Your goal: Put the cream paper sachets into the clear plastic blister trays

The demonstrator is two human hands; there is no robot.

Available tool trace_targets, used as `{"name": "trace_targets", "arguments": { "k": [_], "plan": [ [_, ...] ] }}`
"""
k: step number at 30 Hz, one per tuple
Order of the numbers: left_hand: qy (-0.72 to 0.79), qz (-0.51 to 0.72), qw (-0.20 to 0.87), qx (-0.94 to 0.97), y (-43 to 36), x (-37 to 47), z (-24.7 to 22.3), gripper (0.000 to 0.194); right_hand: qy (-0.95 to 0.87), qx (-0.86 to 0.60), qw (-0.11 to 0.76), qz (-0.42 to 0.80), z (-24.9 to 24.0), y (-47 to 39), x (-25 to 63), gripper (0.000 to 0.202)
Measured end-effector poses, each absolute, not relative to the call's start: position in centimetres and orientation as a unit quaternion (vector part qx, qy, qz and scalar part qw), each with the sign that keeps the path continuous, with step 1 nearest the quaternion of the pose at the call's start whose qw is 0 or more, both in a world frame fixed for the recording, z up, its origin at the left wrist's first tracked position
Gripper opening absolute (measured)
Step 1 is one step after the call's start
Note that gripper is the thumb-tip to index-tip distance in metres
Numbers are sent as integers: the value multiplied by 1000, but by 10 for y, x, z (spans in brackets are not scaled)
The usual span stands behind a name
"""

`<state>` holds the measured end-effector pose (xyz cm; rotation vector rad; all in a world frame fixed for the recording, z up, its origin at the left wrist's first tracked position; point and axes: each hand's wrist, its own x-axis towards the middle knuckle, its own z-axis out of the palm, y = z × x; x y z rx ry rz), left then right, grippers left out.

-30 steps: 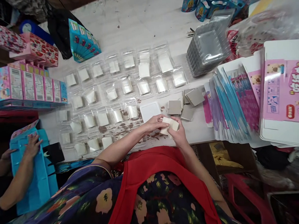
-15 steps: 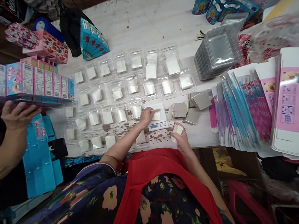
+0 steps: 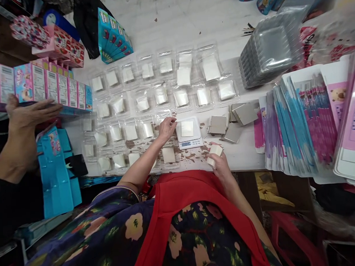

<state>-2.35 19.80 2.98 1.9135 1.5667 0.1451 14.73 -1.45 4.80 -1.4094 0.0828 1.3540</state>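
Note:
A small white digital scale (image 3: 190, 142) stands in front of me with a cream square stack (image 3: 187, 128) on its plate. Just left of the scale is my left hand (image 3: 167, 129), over a clear plastic tray (image 3: 164, 115); its fingers are bent with the tips together, and anything between them is too small to make out. My right hand (image 3: 220, 162) is closed around a small stack of cream square sheets (image 3: 215, 151), near the table's front edge. Rows of clear trays holding pale squares (image 3: 181, 97) spread left and behind the scale.
Loose stacks of greyish squares (image 3: 217, 124) lie right of the scale. Nested clear trays (image 3: 268, 50) and printed sleeves (image 3: 294, 124) stand farther right. At left, another person's hand (image 3: 32, 114) is by pink boxes (image 3: 40, 82), above a blue folded carton (image 3: 55, 173).
My left hand has left the squares on the scale and moved leftward over a tray. My right hand still holds its stack. The other person's hand has moved towards the boxes. The view has shifted slightly.

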Motion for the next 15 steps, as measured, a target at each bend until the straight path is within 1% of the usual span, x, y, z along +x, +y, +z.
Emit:
{"name": "trace_targets", "arguments": {
  "k": [5,9,15],
  "plan": [
    [588,35,333,736,193,-19,31,22,50,-600,560,569,52,-16,149,59],
    [536,15,335,775,189,-13,28,22,65,-601,566,560,55,-16,150,57],
    [468,-27,271,841,177,-12,21,25,81,-594,568,564,52,-17,148,58]
  ]
}}
